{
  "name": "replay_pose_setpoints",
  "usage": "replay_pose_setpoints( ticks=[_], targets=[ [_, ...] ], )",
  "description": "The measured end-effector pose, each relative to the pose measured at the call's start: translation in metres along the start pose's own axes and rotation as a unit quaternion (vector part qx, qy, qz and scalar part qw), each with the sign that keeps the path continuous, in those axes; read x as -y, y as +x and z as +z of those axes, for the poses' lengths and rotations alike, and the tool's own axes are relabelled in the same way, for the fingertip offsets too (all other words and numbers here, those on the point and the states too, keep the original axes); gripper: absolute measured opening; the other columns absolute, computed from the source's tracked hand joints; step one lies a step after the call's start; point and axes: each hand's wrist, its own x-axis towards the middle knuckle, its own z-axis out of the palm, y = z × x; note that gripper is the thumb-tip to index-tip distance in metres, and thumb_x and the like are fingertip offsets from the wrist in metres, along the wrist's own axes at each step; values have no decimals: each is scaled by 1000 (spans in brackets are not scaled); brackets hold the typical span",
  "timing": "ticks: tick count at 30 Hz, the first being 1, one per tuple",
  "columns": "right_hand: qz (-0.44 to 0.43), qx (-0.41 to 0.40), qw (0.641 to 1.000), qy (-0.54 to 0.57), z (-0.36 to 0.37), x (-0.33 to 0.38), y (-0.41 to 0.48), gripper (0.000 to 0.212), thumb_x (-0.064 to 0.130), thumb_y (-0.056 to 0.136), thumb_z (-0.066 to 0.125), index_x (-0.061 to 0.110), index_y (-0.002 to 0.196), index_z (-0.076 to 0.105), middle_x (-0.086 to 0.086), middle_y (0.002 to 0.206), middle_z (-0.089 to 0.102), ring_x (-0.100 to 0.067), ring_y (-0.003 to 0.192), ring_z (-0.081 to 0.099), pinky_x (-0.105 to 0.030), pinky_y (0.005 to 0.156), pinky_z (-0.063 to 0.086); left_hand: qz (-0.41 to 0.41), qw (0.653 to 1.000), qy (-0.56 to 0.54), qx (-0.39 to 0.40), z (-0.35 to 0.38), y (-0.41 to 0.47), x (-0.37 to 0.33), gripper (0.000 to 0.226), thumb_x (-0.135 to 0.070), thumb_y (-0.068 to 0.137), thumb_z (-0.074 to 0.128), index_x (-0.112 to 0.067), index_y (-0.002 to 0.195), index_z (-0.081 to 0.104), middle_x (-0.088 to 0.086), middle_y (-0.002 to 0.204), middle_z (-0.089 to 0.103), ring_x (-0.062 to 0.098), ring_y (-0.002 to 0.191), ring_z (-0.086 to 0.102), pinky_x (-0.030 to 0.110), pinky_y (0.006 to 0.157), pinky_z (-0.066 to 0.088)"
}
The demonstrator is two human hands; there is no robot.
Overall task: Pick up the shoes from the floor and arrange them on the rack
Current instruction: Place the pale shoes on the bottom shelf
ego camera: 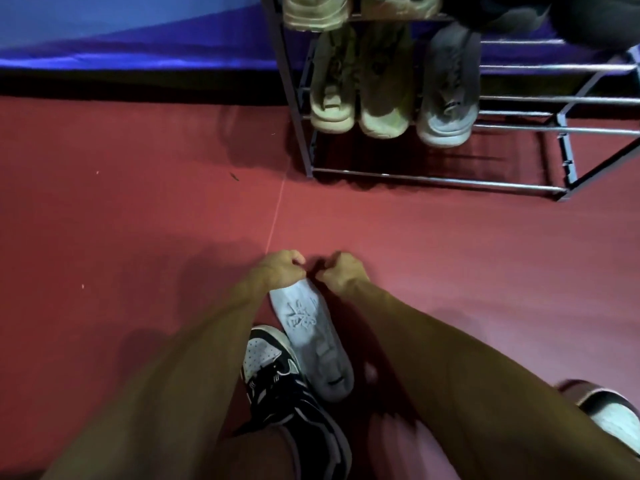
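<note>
Head view: left hand pinches the grey sneaker beneath it; right hand curled alongside, grip unclear. Probably light and soft; best held by the heel collar.

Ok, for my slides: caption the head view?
Left hand and right hand grip a white sneaker on the floor before the rack.

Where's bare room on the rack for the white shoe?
Free: the shelf bars right of the grey shoe, out to the rack's right post. The floor between the white shoe and the rack is bare too. Crowded: that shelf's left end, two beige shoes and the grey one side by side.
</note>
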Motion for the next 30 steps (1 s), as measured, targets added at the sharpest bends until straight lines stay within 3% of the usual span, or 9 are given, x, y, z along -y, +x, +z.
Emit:
replay_pose_setpoints(
  ticks=[5, 8, 11, 12, 16, 18, 21, 26, 30],
  targets=[
    [2, 64, 995, -81, 25, -5, 6, 42, 39, 84, 64, 16, 119, 68, -11, 122, 67, -28, 115, 63, -23, 78, 44, -23, 999, 34, -8, 7, -3, 31, 51, -11, 92, 54, -26, 140, 49, 3, 140, 52, 22, 123, 52, 21, 85, 39],
    [6, 38, 992, -123, 38, -10, 6, 49, 43, 83, 58, 16, 123, 64, -13, 125, 65, -31, 116, 62, -30, 89, 50, -25, 999, 40, 14, 6, -2, 42, 64, -11, 91, 53, -33, 149, 37, 2, 148, 46, 24, 127, 52, 21, 84, 40],
    [6, 16, 988, -156, 43, -9, 7, 54, 50, 86, 56, 16, 129, 60, -14, 130, 61, -31, 120, 59, -40, 97, 52, -35, 998, 30, 45, 6, -2, 44, 68, -13, 91, 54, -36, 151, 31, 10, 125, 62, 32, 103, 66, 23, 65, 47],
    [8, 15, 987, -162, 44, -8, 7, 56, 54, 87, 55, 16, 129, 60, -14, 130, 60, -32, 120, 59, -40, 97, 51, -36, 998, 26, 47, 5, -2, 42, 67, -13, 92, 55, -35, 151, 32, 11, 120, 64, 33, 100, 67, 26, 66, 50],
    [4, 12, 986, -168, 39, -11, 9, 65, 58, 90, 51, 9, 131, 55, -17, 130, 59, -33, 120, 58, -38, 98, 49, -27, 999, 31, 35, 5, -6, 24, 58, -10, 95, 54, -22, 150, 39, 11, 141, 53, 30, 129, 52, 33, 100, 44],
    [8, 28, 986, -165, 31, -13, 11, 65, 58, 84, 54, 13, 131, 58, -15, 130, 61, -31, 118, 60, -35, 96, 51, -24, 998, 27, 44, 6, -6, 19, 58, -12, 94, 56, -24, 148, 40, 10, 137, 56, 29, 122, 57, 33, 96, 47],
    [21, 58, 988, -139, 13, -14, 10, 57, 48, 82, 60, 11, 125, 64, -14, 126, 64, -29, 117, 61, -29, 88, 50, -21, 999, 0, 37, 5, -6, 9, 57, -20, 90, 58, -38, 142, 43, 6, 117, 63, 24, 92, 66, 31, 73, 53],
    [5, 39, 991, -127, -23, -11, -4, 38, 33, 90, 55, 6, 113, 71, -15, 117, 69, -29, 112, 64, -33, 91, 53, 26, 999, 7, 18, -4, -18, -42, 48, -21, 92, 51, -33, 138, 48, 4, 135, 57, 26, 119, 56, 29, 97, 44],
    [2, -21, 997, -78, -68, -7, -17, 28, 28, 80, 59, 6, 95, 70, -10, 95, 69, -28, 85, 66, -30, 67, 51, 70, 997, 4, -22, -12, -29, -92, 49, -11, 93, 49, -25, 140, 46, 4, 135, 55, 25, 118, 55, 27, 92, 43]
  ],
)
